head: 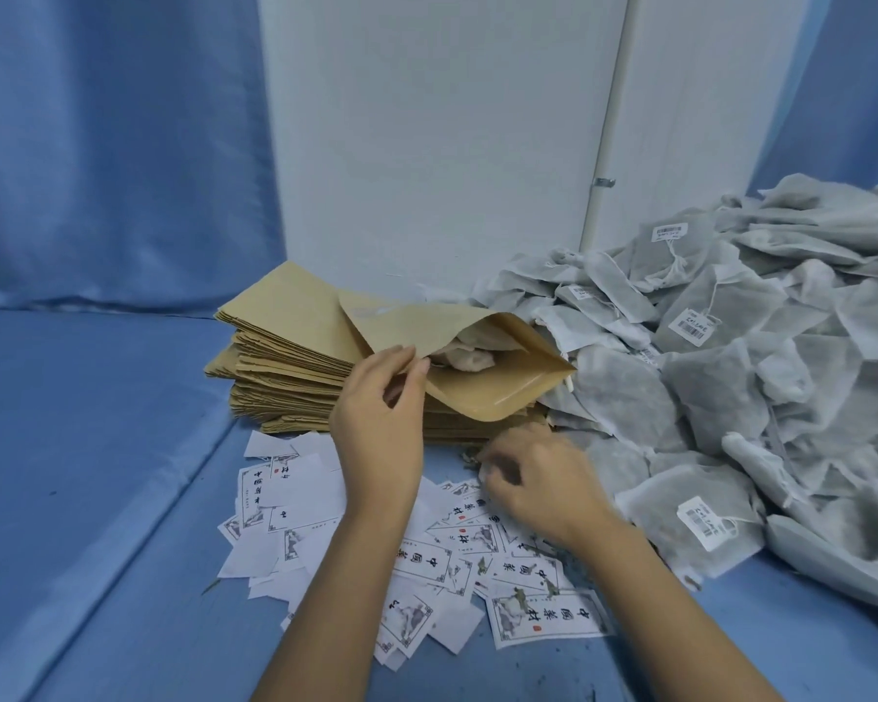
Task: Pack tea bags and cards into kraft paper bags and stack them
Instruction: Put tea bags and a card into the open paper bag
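A kraft paper bag (498, 382) lies open on top of a tall stack of flat kraft bags (285, 347), its mouth facing me. Pale tea bags (470, 354) show inside it. My left hand (381, 423) pinches the bag's upper lip between thumb and fingers and holds the mouth apart. My right hand (538, 478) is blurred, fingers curled, low over the scattered printed cards (477, 559) just in front of the stack. Whether it holds a card is unclear. A big heap of grey tea bags (731, 377) fills the right side.
Everything lies on a blue cloth-covered surface (97, 473) with a raised fold on the left. A white wall panel (427, 144) stands behind the stack, with blue curtain (112, 144) at the left. Bits of loose tea lie among the cards.
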